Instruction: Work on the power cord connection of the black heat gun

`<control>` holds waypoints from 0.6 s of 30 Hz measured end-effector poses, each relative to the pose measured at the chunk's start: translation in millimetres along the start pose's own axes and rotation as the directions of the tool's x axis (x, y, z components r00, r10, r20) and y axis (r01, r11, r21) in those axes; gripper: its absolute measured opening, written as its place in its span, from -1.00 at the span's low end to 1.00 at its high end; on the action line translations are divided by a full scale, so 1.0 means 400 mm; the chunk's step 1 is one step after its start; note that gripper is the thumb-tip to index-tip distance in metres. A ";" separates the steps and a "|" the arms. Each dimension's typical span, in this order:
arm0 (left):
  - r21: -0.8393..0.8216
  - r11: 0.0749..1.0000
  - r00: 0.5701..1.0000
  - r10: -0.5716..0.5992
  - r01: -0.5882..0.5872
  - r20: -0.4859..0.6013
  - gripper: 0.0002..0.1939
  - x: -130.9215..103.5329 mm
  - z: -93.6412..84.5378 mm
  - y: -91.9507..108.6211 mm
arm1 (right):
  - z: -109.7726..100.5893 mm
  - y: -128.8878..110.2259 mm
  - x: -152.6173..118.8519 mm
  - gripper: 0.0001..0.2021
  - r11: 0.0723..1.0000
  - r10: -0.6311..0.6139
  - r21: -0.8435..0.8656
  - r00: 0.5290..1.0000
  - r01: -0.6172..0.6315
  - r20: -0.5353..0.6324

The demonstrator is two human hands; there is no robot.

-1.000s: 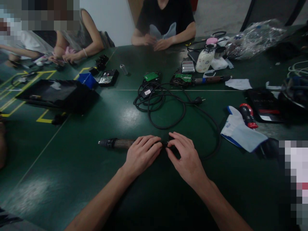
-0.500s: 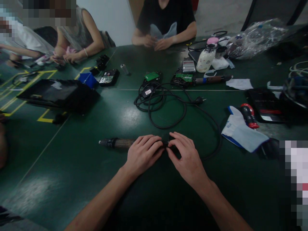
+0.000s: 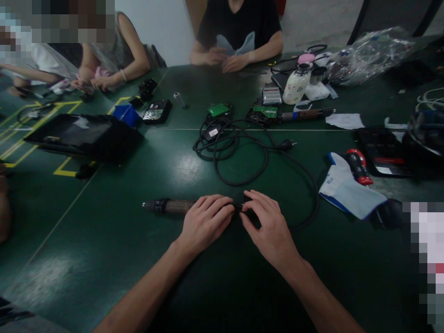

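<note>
An electric screwdriver (image 3: 173, 206), brown with a black nose, lies across the table with its tip to the left. My left hand (image 3: 208, 219) is closed over its rear part and hides it. At the tail end, the fingertips of my right hand (image 3: 265, 219) pinch a dark cable connector (image 3: 239, 207), mostly hidden by the fingers. A black power cable (image 3: 316, 203) curves out from behind my right hand and loops to the coil and adapter (image 3: 212, 132) beyond.
A plug (image 3: 287, 144) lies by the coil. Hard drives (image 3: 157, 112), another electric screwdriver (image 3: 307, 114) and a bottle (image 3: 296, 85) stand farther back. A glove (image 3: 350, 187) and red-black screwdriver handle (image 3: 360, 167) lie right; a black bag (image 3: 83, 136) left. People sit opposite.
Almost nothing differs. Both hands stay at the tail of the electric screwdriver, with only a very slight shift of the fingers.
</note>
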State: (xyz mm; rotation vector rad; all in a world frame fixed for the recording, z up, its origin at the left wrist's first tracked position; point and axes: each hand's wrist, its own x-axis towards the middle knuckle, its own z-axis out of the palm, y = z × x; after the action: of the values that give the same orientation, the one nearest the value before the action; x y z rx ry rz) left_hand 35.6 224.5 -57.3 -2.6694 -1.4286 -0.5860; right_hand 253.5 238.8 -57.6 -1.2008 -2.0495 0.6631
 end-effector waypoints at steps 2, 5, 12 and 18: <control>0.006 1.000 1.000 -0.015 0.015 -0.013 -0.85 0.000 0.001 0.000 | 0.000 0.000 0.000 -0.89 1.000 0.001 -0.002 1.000 -0.001 0.004; -0.001 1.000 1.000 -0.010 0.010 0.004 -0.82 0.001 0.001 0.001 | 0.000 0.001 0.000 -0.89 1.000 -0.002 0.001 1.000 0.002 0.003; 0.012 1.000 1.000 -0.018 0.019 -0.024 -0.83 0.001 0.003 0.000 | 0.000 0.003 -0.001 -0.89 1.000 -0.005 0.006 1.000 0.005 0.001; 0.009 1.000 1.000 0.009 -0.009 0.015 -0.78 0.000 0.001 0.000 | 0.001 0.002 -0.002 -0.90 1.000 0.003 0.005 1.000 -0.003 0.000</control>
State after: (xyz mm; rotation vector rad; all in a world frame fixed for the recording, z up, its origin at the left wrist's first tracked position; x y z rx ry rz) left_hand 35.9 224.7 -57.9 -2.6774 -1.4189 -0.5579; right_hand 254.0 238.4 -58.9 -1.2011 -2.0450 0.6690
